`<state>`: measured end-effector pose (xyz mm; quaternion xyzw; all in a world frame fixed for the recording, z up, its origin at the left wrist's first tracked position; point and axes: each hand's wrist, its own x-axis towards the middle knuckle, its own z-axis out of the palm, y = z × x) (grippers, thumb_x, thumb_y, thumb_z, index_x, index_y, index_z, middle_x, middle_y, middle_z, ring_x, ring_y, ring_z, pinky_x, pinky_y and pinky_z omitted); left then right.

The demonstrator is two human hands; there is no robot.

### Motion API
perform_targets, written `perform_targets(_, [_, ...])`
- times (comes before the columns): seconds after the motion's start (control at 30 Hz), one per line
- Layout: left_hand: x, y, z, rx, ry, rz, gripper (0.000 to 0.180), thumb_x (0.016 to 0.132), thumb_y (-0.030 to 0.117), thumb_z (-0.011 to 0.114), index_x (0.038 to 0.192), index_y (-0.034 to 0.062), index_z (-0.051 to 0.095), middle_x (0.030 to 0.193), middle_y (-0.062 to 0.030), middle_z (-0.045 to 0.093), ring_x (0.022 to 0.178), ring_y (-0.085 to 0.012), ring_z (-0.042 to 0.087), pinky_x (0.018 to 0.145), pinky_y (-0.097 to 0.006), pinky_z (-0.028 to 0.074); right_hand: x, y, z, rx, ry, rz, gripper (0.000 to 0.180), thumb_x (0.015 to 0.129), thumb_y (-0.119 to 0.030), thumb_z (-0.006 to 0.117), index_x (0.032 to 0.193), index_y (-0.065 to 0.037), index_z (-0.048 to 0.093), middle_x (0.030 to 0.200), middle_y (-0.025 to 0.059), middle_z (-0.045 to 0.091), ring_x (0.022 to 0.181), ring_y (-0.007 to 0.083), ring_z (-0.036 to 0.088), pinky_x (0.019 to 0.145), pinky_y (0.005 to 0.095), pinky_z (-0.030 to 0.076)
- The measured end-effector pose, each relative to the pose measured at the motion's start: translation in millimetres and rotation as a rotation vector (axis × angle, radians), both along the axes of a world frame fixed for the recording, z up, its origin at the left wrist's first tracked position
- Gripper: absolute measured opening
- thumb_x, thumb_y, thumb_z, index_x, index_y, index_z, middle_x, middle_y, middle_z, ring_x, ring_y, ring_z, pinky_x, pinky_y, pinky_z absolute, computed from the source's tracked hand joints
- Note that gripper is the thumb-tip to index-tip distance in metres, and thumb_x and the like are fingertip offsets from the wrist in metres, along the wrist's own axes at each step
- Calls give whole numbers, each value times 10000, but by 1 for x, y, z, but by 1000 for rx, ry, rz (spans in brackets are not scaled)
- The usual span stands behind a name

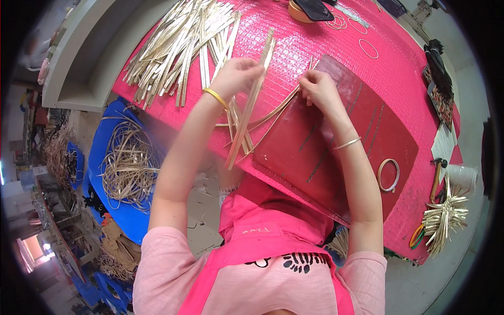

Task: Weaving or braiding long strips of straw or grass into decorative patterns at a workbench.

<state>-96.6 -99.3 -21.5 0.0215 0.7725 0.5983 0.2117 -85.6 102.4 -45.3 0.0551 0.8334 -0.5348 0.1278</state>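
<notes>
My left hand (236, 76), with a yellow bangle at its wrist, is closed on a long flat gold strip (245, 122) that slants down past the table's near edge. My right hand (321, 90) has its fingers pinched together at the far left edge of a dark red board (344, 152). Thin gold strands (281, 106) run from its fingertips toward the lower left, passing behind the strip in the left hand. A heap of gold strips (181, 50) lies beyond my left hand, some of them reaching close to it.
The pink-covered table (399, 68) carries a tape roll (388, 175) on the board, rubber bands (369, 48) and a dark-topped container (307, 11) at the far side. At right are a hammer (437, 178) and a gold strip bundle (443, 212). A blue sack (107, 131) with tangled strands stands left.
</notes>
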Motion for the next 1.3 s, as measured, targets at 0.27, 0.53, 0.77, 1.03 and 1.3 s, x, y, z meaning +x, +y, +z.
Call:
perform_targets(0.27, [-59,-19,-2,-812,681,133,489,726,344,584,1065,3,496,1033,-194,504,991,-280,470,857,-350,360,6,-22,10,382,569,279,389,718,-170,561,1054,-14,439,906,194,526,862,324,512,733,398,418])
perform_targets(0.53, [-219,-223,-9,-1144,344,772,777,680,633,413,1217,74,358,1294,-172,261,1243,-297,116,990,-446,112,10,-30,11,-253,-81,199,628,783,-160,549,1259,18,179,779,108,529,593,119,541,498,215,445])
perform_targets(0.77, [-232,-234,-31,-968,128,302,988,619,738,342,1226,-41,286,1236,-207,347,1168,-326,301,971,-360,208,-37,-107,-4,-358,-144,192,773,777,-154,554,1284,-22,-15,739,115,529,579,152,547,498,229,454])
perform_targets(1.03, [-138,-122,9,-588,110,28,843,681,588,465,1135,-115,359,1098,-283,441,1046,-314,450,865,-336,355,-55,-153,-14,-549,-27,141,787,776,-129,537,1280,-39,-61,981,188,458,756,188,543,599,281,474])
perform_targets(1.3, [-51,-34,1,-1022,648,36,595,742,482,481,1064,-16,445,1023,-243,451,943,-339,473,806,-389,371,14,-21,40,-371,-109,252,514,803,-169,522,1230,-16,280,1037,122,484,819,150,529,704,248,441])
